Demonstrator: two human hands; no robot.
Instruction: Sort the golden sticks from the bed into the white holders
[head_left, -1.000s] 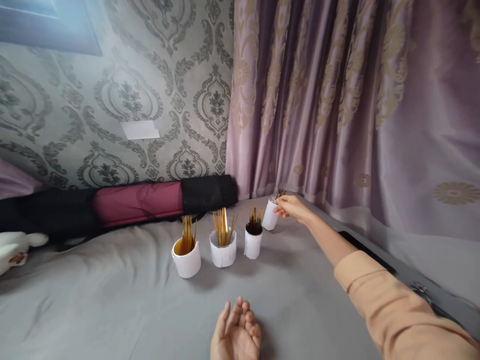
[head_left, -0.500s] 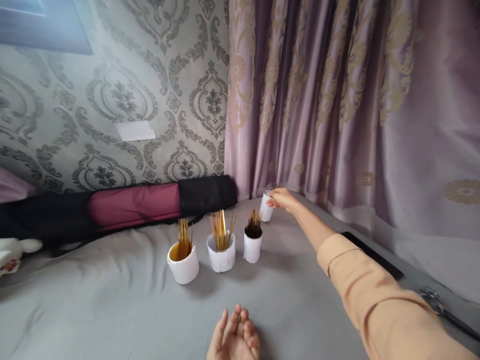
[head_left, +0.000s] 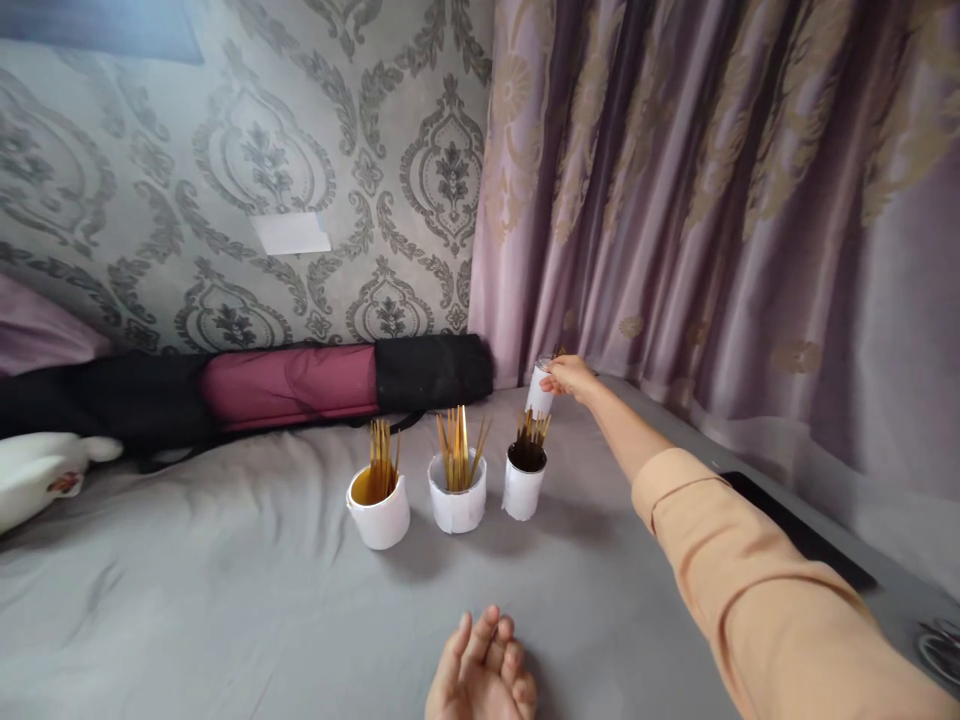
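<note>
My right hand (head_left: 571,377) is stretched far forward, fingers closed on the rim of a small white cup (head_left: 538,392) by the curtain. Whatever the cup holds is hidden behind the hand. Three more white cups stand in a row on the grey sheet, each with thin sticks upright in it: a left cup (head_left: 379,508) with yellow inside, a middle cup (head_left: 457,495), and a right cup (head_left: 523,480) with dark inside. My left hand (head_left: 482,675) rests palm up at the bottom edge, fingers loosely curled, holding nothing.
A long black and maroon bag (head_left: 285,384) lies along the patterned wall. A white plush toy (head_left: 37,470) sits at the far left. The mauve curtain (head_left: 712,220) hangs on the right, with a black flat object (head_left: 802,530) on the ledge below.
My right hand has pushed the far cup slightly further back toward the curtain and now covers its top. The view has shifted a little. My left hand has stayed in place.
</note>
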